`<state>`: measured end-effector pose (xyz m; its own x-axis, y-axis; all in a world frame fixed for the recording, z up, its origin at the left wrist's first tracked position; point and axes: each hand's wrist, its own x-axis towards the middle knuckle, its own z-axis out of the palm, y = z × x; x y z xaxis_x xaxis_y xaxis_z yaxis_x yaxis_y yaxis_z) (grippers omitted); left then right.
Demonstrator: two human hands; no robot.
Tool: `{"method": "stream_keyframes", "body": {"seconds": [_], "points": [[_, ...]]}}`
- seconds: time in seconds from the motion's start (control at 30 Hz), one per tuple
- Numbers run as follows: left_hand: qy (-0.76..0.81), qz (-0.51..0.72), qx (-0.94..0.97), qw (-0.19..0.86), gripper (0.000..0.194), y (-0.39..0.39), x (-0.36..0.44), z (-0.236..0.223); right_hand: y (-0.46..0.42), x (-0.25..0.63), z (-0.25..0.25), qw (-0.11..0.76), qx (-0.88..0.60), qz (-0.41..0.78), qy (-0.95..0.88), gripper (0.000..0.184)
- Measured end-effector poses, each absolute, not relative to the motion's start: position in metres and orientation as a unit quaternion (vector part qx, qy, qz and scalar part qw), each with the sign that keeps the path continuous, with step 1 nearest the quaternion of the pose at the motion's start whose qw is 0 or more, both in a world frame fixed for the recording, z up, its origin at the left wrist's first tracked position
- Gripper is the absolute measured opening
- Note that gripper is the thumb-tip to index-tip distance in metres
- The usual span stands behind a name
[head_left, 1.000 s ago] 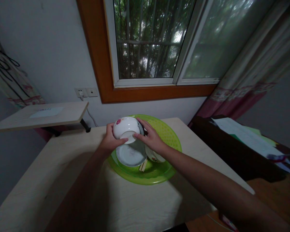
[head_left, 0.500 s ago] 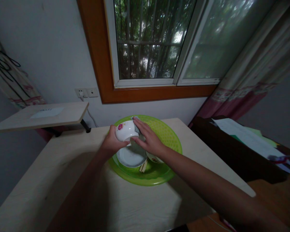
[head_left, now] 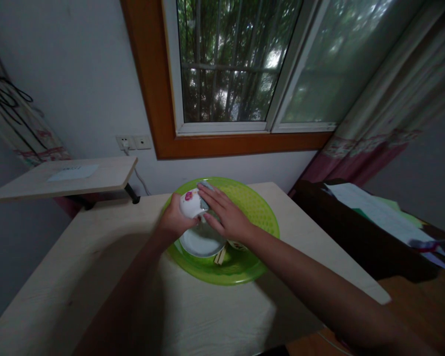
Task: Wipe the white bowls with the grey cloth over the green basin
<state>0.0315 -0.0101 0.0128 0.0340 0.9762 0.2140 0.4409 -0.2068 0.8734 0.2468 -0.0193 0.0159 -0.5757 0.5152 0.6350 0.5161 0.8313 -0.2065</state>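
My left hand (head_left: pixel 173 218) is closed around a small white bowl (head_left: pixel 188 203) with a pink flower, which is tilted above a green plastic basket (head_left: pixel 257 207). Pressed against the bowl's right side, a grey cloth (head_left: pixel 204 199) lies under the fingers of my right hand (head_left: pixel 230 215). Below both hands, a larger white bowl (head_left: pixel 202 242) rests in the basket. Beside it are pale wooden sticks (head_left: pixel 220 256), perhaps chopsticks. Another bowl with a dark pattern (head_left: pixel 237 244) is partly hidden by my right wrist.
The basket stands on a pale wooden table (head_left: pixel 207 316). A raised wooden shelf (head_left: pixel 96 183) with a paper label is at the left. Behind the table are a wall socket (head_left: pixel 126 143) with a plug and a window. Papers (head_left: pixel 371 210) lie on dark furniture at the right.
The flowered bowl has turned in my left hand and shifted slightly. My right hand and the cloth have moved a little left and down over its side.
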Motion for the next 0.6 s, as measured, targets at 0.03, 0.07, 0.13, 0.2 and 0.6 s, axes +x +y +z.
{"method": "stream_keyframes", "body": {"seconds": [0.03,0.07,0.13,0.2,0.6], "points": [[0.549,0.434,0.637,0.323,0.063,-0.009,0.030,0.012,-0.017,0.249,0.015,0.371,-0.298,0.009,-0.880,0.072],[0.549,0.440,0.626,0.336,0.065,-0.008,0.029,0.012,-0.016,0.251,0.014,0.383,-0.303,0.018,-0.872,0.071],[0.544,0.455,0.602,0.368,0.067,-0.007,0.027,0.013,-0.013,0.254,0.011,0.400,-0.313,0.036,-0.861,0.068],[0.528,0.475,0.577,0.403,0.068,-0.006,0.026,0.014,-0.011,0.255,0.009,0.404,-0.322,0.056,-0.854,0.067],[0.486,0.473,0.579,0.452,0.074,-0.002,0.018,0.007,-0.015,0.254,0.012,0.402,-0.331,0.066,-0.851,0.068]]}}
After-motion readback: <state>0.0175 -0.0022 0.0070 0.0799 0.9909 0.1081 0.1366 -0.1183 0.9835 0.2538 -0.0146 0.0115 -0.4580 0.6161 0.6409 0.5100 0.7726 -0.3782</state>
